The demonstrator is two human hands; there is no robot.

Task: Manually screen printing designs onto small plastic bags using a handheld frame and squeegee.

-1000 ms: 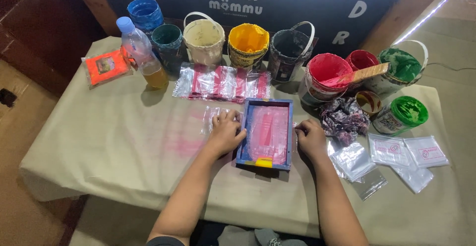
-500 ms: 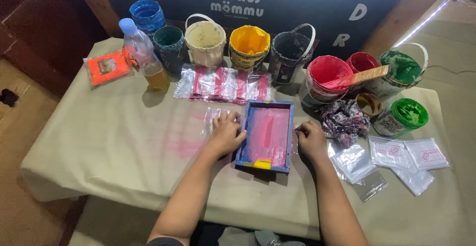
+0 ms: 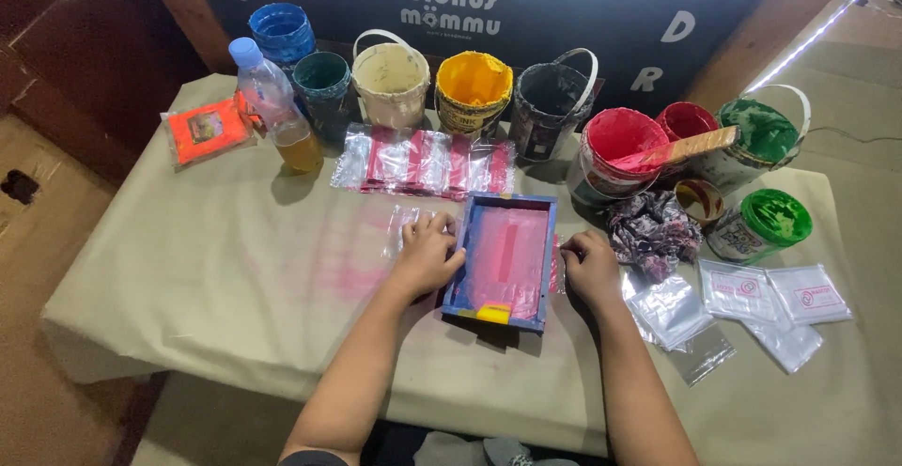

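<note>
Steadying blue screen frame [image 3: 505,261]: left hand [image 3: 427,255] flat on its left edge, right hand [image 3: 590,264] curled at its right. Next, probably lifting straight up, evenly, without smearing.

Surface: a table [image 3: 188,269] draped in a pale beige cloth, creased at the near edge, faintly stained pink near its middle; the cloth hangs over the front and left sides
Back wall: a dark board [image 3: 564,15] with white lettering stands just behind the surface; a brown wooden frame [image 3: 188,15] runs slanting along its left side
Floor: dark reddish-brown on the left [image 3: 56,81]; a lighter tan patch [image 3: 38,231] lies below it; beige ground on the right [image 3: 855,109]
Light: a bright white strip [image 3: 827,24] runs diagonally at the upper right; the lighting is soft and even, with short shadows on the cloth
Cable: a thin dark cord [image 3: 846,134] lies on the right-hand ground
</note>
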